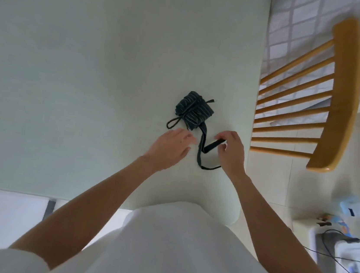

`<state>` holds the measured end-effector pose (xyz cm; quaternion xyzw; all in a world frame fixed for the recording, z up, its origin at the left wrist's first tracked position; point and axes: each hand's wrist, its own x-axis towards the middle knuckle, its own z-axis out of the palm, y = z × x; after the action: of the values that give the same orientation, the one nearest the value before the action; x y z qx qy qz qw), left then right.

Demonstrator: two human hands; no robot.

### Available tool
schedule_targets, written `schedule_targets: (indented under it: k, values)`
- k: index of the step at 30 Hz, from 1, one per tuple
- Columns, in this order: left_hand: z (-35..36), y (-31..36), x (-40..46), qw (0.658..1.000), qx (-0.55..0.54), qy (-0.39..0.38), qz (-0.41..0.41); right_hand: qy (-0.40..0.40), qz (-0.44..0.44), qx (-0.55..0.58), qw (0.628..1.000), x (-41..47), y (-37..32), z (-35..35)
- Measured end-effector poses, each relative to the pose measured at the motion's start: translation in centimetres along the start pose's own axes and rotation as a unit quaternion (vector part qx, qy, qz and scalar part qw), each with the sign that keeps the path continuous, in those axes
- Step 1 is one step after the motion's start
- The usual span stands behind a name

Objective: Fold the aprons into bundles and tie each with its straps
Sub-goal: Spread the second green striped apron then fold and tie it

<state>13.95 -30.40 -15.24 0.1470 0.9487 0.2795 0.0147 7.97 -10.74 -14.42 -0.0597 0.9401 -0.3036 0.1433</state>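
I am pinching the free strap [202,148] between the thumb and fingertips of my right hand [231,153], the fingers curled round its doubled end so the loose tail does not slide away. From that pinch the strap is running down to a bend near the table's near edge, then back up to the apron bundle [191,112], so I judge there is slack left to take up.

My left hand [169,147] is lying with its fingers straight and relaxed, holding nothing, the fingertips close beside the strap and just below the bundle. I am keeping it there, I think, to steady the roll or to take the strap when it is passed across.

The bundle itself, dark with thin pale stripes, is sitting on the pale table [93,57] just beyond both hands, already rolled tight and crossed by a band of strap. A small loop [172,123] is sticking out at its left side and a short frayed end at its upper right, so one wrap looks done and the final knot not yet made.

Further out, a wooden chair [338,94] is standing at the table's right side, well apart from the work.
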Motion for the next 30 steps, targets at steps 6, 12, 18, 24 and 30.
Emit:
schedule_targets:
  k: [6, 12, 18, 24, 30]
  values:
    - [3.9, 4.9, 0.4, 0.974, 0.048, -0.189, 0.115, -0.053, -0.135, -0.248, 0.958, -5.3, 5.1, -0.4]
    - [4.9, 6.1, -1.0, 0.956, 0.169, -0.237, -0.029, -0.143, -0.152, -0.379, 0.901, -5.9, 6.6, -4.6]
    - [3.0, 7.8, -3.9, 0.963, 0.104, -0.151, -0.199, -0.11, -0.304, -0.311, 0.894, -5.4, 5.6, -9.7]
    - [-1.7, 10.0, -6.4, 0.943, -0.084, 0.05, -0.317, -0.222, -0.275, 0.092, 0.931, -5.0, -3.3, -11.6]
    - [-9.0, 12.9, -5.9, 0.901, -0.218, 0.238, -0.29, -0.282, -0.263, 0.234, 0.893, -4.2, -11.6, -13.2]
